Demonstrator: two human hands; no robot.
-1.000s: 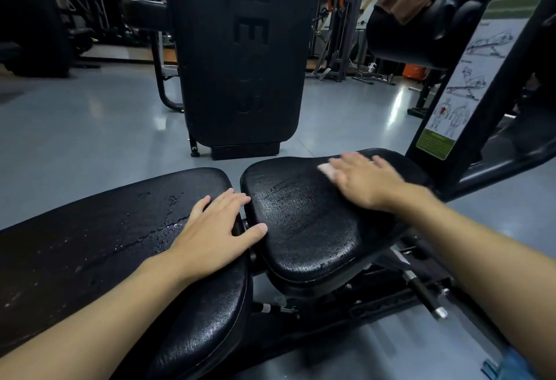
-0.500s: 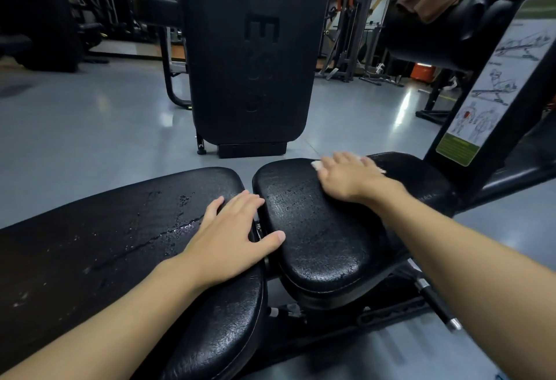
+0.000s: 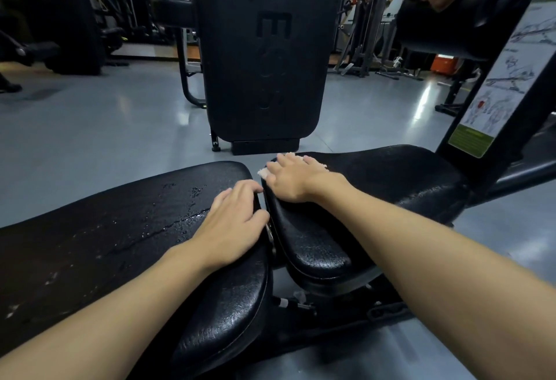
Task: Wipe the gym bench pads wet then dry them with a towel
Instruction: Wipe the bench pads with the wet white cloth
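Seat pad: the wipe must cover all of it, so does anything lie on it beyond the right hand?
Nothing visible: beyond the right hand and its white cloth, the seat pad shows only wet sheen.

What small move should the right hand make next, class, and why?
Probably draw the cloth along the seat pad toward its near edge. The right hand presses it flat at the pad's far corner by the gap, while the left hand rests on the long pad.
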